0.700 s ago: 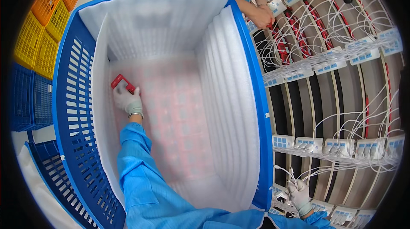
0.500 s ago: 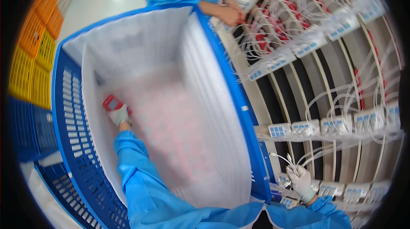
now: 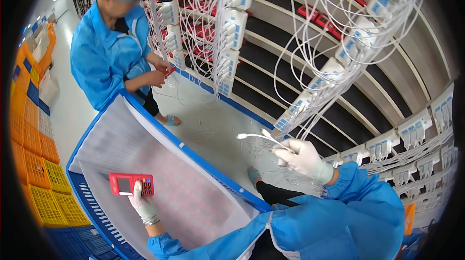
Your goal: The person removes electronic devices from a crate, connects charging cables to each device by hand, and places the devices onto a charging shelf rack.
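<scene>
Terminal, red with a small screen and keypad, is gripped in my left hand over the inside of a lined blue crate, seen from afar through my head camera; the thumb lies across its face beside the keys, the fingers behind it hidden from me. My right hand, gloved in white like the left, is closed around white cables to the right of the crate, their plug ends jutting leftward. Pinkish shapes show faintly at the bottom, inside the white liner. Beyond the far end, a co-worker in blue holds a small red object, its kind unclear to me. Cable-laden power strips front the shelves at right; orange crates and yellow crates stand at left.
</scene>
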A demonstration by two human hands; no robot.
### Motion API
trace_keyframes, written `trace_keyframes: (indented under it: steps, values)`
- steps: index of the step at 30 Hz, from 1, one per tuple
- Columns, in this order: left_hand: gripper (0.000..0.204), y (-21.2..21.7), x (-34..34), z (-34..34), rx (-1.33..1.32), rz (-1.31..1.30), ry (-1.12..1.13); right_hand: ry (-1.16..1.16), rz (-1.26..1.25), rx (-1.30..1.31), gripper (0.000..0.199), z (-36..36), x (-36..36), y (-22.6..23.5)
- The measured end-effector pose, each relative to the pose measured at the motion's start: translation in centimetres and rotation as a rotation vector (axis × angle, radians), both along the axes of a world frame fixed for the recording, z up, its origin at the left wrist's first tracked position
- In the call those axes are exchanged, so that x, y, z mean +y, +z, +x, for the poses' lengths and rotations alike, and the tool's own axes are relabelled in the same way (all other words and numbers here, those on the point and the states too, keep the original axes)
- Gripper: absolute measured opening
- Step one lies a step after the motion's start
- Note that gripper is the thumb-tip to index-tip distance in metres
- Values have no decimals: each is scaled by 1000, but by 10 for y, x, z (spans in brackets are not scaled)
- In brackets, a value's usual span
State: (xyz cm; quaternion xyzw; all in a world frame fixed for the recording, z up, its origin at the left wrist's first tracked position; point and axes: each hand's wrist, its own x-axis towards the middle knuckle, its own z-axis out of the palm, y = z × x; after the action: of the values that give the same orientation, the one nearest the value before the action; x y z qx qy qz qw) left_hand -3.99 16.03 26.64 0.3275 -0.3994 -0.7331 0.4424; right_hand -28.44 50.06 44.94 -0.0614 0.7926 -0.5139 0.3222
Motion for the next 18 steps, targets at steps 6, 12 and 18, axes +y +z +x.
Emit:
trace_keyframes:
  steps: [6,12,18]
  values:
    - [27,163,124,-138,424,303,-501,155,-319,30,21,-14,3,44]
    - [23,170,194,-213,557,773,-576,183,-356,-16,28,-47,6,41]
    - [26,174,227,-243,530,734,-537,166,-302,-15,31,-75,33,44]
